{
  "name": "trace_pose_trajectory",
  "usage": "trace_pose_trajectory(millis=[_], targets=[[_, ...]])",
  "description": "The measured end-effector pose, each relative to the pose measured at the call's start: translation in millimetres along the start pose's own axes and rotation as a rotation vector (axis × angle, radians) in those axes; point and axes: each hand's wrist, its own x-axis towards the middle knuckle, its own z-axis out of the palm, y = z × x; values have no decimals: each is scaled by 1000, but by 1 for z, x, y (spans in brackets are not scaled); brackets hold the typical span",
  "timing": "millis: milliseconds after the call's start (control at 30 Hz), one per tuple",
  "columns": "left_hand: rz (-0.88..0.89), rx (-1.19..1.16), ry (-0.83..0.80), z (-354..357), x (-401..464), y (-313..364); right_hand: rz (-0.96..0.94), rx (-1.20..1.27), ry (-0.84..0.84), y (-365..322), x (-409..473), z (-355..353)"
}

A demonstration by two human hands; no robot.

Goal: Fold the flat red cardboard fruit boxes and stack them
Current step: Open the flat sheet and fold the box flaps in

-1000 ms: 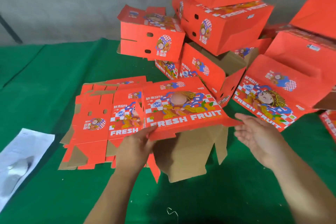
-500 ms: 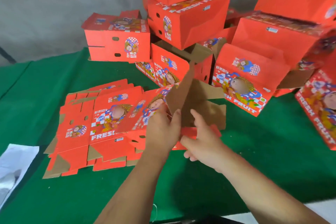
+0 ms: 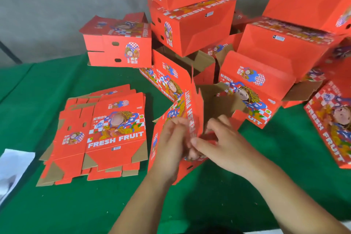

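A half-opened red fruit box (image 3: 182, 108) stands on edge in the middle of the green table, its brown inside facing right. My left hand (image 3: 171, 144) grips its printed red panel from the left. My right hand (image 3: 222, 142) pinches a small red flap at the box's lower edge, fingertips close to my left hand. A pile of flat red box blanks (image 3: 106, 133) lies to the left. Folded red boxes (image 3: 191, 23) are stacked behind, several high.
More folded boxes (image 3: 266, 74) crowd the right and back, one (image 3: 330, 125) leaning at the right edge. A lone folded box (image 3: 117, 43) sits at the back left. White paper (image 3: 13, 169) lies at the left edge. Grey wall behind.
The box has been swung from lying flat in front of me to standing on edge and partly opened. Both hands have come together at its lower edge.
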Motion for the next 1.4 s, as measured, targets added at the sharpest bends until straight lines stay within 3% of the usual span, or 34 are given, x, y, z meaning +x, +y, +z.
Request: trace_pose_trajectory(millis=[67, 267, 367, 433, 567, 733, 900, 1033, 1133, 1267, 1333, 1400], targets=[[-58, -37, 65, -6, 5, -9, 4, -84, 83, 5, 5, 1], [-34, 296, 226, -30, 11, -62, -67, -298, 135, 10, 13, 22], [68, 590, 285, -43, 20, -83, -76, -341, 133, 8, 12, 44], [100, 621, 305, -49, 24, -89, -62, -355, 152, 6, 16, 45], [91, 516, 287, -53, 24, -92, -100, -381, 138, 6, 15, 39], [80, 320, 346, -43, 29, -84, -332, -479, 262, 20, 6, 15], [134, 97, 574, -51, 56, -47, -327, -400, 350, 71, 20, -15], [198, 1, 267, -65, 59, -29, -353, -270, 304, 102, 30, -29], [154, 39, 216, -73, 58, -19, -379, -274, 338, 111, 34, -33], [190, -37, 250, -79, 61, -8, -183, -272, 450, 118, 37, -32], [111, -177, 297, -71, 64, -2, -133, -181, 516, 120, 40, -31], [23, -114, 223, -65, 68, 2, -140, -110, 533, 121, 46, -28]])
